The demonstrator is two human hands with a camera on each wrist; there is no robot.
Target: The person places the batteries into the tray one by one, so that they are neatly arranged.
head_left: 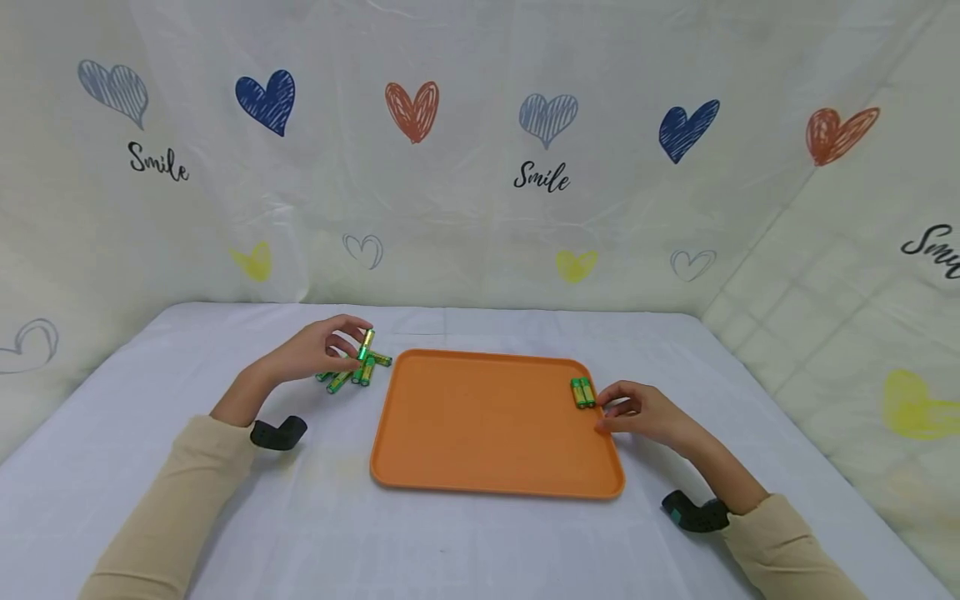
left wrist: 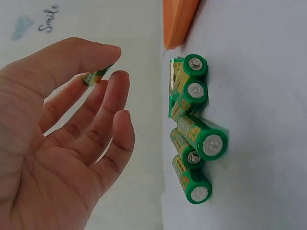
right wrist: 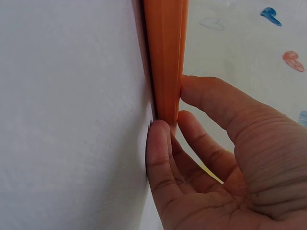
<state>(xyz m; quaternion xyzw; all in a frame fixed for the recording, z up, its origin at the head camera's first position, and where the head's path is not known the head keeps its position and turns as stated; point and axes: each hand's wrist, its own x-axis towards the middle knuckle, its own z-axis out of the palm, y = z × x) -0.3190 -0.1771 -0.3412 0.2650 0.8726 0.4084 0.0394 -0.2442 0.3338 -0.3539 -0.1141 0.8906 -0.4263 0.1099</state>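
Note:
Between thumb and fingertips my left hand (head_left: 313, 347) pinches a green and gold battery (head_left: 367, 342), raised above a loose pile of similar batteries (head_left: 341, 382) on the table. In the left wrist view, only part of the held battery (left wrist: 95, 76) shows behind the thumb, and the pile (left wrist: 204, 139) lies beyond the fingers. My right hand (head_left: 648, 412) holds the right rim of the orange tray (head_left: 487, 425). The right wrist view has the thumb on the tray's upper edge (right wrist: 165, 57) and other fingers low against its side. Two batteries (head_left: 582, 392) lie side by side inside the tray near that hand.
A white cloth covers the table (head_left: 315, 533). Behind it hangs a pale backdrop (head_left: 465, 217) printed with hearts and "Smile". Each wrist wears a black device, one by the left sleeve (head_left: 172, 492) and one by the right sleeve (head_left: 787, 546).

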